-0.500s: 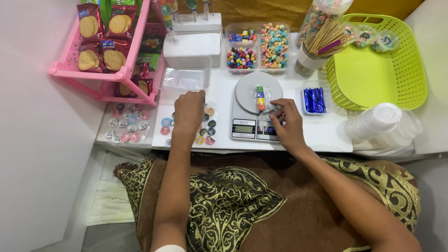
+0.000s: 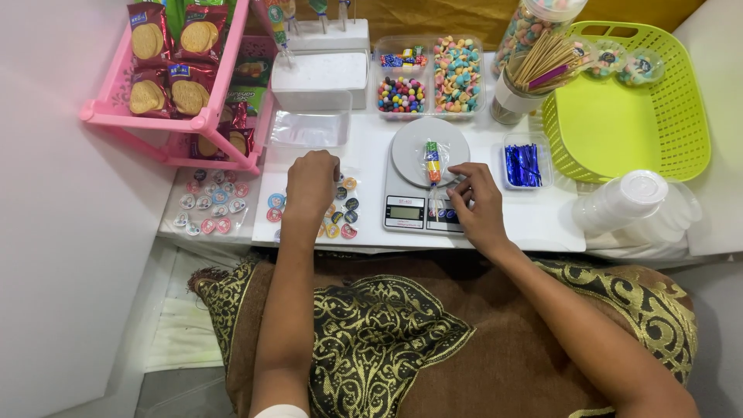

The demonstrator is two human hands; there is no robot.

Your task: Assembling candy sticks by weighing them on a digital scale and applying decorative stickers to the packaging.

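Pinching the filled candy bag lying on the kitchen scale with right hand; left hand, curled over round stickers left of the scale, grip indiscernible. Best lifted gently, keeping candies aligned.

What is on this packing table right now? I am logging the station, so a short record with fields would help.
left hand: left hand rests on the sheet of small round coloured stickers
right hand: right hand with fingers at the clear narrow candy-filled bag
under the bag: white digital kitchen scale
right of scale: clear tray of blue twist ties
far right: lime-green plastic basket
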